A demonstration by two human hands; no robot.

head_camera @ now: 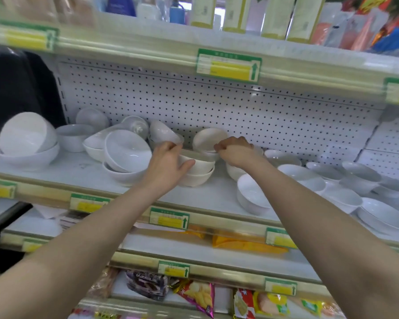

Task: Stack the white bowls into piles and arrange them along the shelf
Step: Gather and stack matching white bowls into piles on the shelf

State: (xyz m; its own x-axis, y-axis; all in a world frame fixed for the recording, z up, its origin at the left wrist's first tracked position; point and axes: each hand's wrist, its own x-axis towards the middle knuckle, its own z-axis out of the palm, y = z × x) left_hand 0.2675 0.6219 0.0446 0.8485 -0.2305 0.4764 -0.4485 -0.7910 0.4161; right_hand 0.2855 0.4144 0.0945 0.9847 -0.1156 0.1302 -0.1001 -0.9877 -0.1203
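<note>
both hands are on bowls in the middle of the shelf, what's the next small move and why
Probably lower the tilted glossy white bowl, pinched by the right hand, into the short stack of white bowls that the left hand grips: it hangs just above that stack, mouth not yet level.

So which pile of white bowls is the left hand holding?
The short pile of white bowls in the middle of the white shelf. The left hand curls round its top bowl; the tilted pile beside it sits untouched.
</note>
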